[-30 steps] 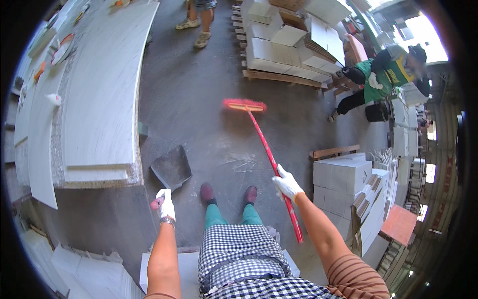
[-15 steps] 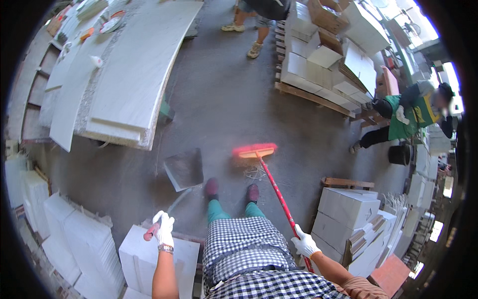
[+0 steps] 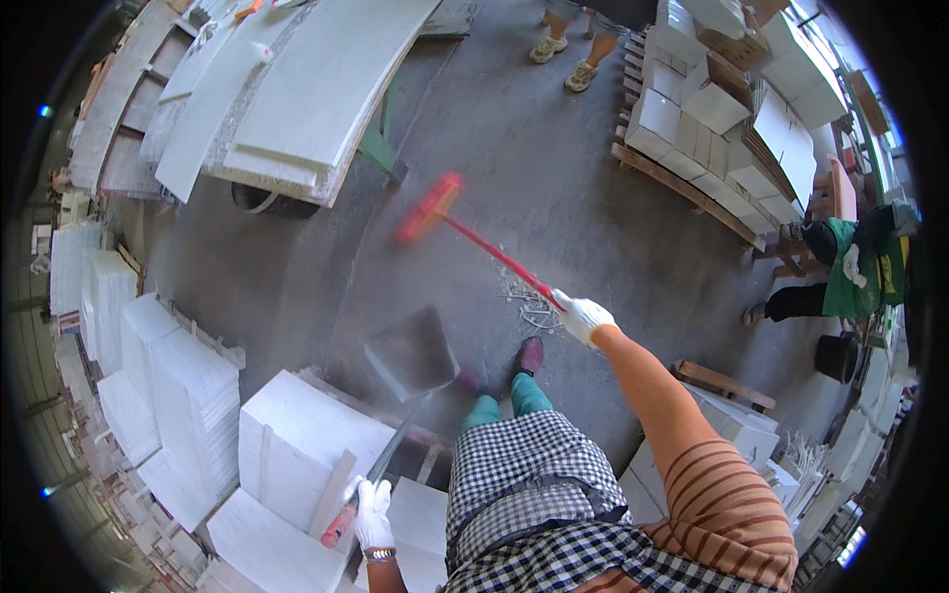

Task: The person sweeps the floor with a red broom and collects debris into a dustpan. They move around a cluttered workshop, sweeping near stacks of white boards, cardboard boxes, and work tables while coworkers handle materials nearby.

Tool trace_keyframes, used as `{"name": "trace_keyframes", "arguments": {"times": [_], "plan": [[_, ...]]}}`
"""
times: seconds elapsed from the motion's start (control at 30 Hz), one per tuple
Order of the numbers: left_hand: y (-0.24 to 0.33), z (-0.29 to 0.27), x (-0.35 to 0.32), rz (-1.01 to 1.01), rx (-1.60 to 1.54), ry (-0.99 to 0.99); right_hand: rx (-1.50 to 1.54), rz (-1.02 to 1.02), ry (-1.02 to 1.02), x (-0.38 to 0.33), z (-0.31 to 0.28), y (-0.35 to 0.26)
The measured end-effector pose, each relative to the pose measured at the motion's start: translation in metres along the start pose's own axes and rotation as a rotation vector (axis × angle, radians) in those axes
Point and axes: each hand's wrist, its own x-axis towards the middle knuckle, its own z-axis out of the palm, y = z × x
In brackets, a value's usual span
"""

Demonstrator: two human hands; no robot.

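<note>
My right hand (image 3: 583,318), in a white glove, is closed round the red handle of a push broom (image 3: 484,247), with the arm stretched forward. The broom's red-bristled head is smeared by motion above the grey floor, near the green leg of the slab table. In my left hand (image 3: 374,516), also gloved, is the red grip of a long-handled metal dustpan (image 3: 413,354). Its pan hangs just ahead of my feet, slightly blurred. Loose scraps and white strips (image 3: 534,306) lie on the floor in front of my right shoe, under the broom handle.
A table of long pale slabs (image 3: 326,89) stands at the far left, with a dark tub (image 3: 277,201) beneath. White tile stacks (image 3: 306,435) crowd my left side. Boxes on a wooden pallet (image 3: 682,198) stand far right; one person stands beside them, another in a green apron (image 3: 843,267) at the right.
The broom has swung forward and left, my right arm reaching out with it. My left hand has come down and back with the dustpan, and my view has shifted.
</note>
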Motion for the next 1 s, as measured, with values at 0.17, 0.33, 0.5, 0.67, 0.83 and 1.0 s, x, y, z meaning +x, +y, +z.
{"name": "trace_keyframes", "arguments": {"times": [0.17, 0.33, 0.5, 0.67, 0.83, 1.0], "plan": [[-0.052, -0.033, -0.040, -0.078, -0.007, 0.048, -0.318, 0.049, 0.016, -0.142, 0.020, 0.132], [-0.102, -0.050, -0.083, 0.046, 0.233, 0.029, -0.428, 0.141, -0.059, -0.270, -0.017, 0.194], [-0.139, -0.061, -0.126, -0.020, -0.023, 0.071, -0.491, -0.002, -0.062, -0.272, -0.016, 0.166], [-0.175, -0.085, -0.170, -0.076, -0.068, 0.062, -0.434, -0.400, -0.058, -0.164, 0.066, 0.059], [-0.203, -0.104, -0.216, -0.045, -0.067, 0.065, -0.503, -0.421, -0.198, -0.076, 0.159, -0.058], [-0.222, -0.117, -0.245, -0.056, -0.132, 0.041, -0.677, -0.423, -0.091, -0.097, 0.162, -0.023]]}}
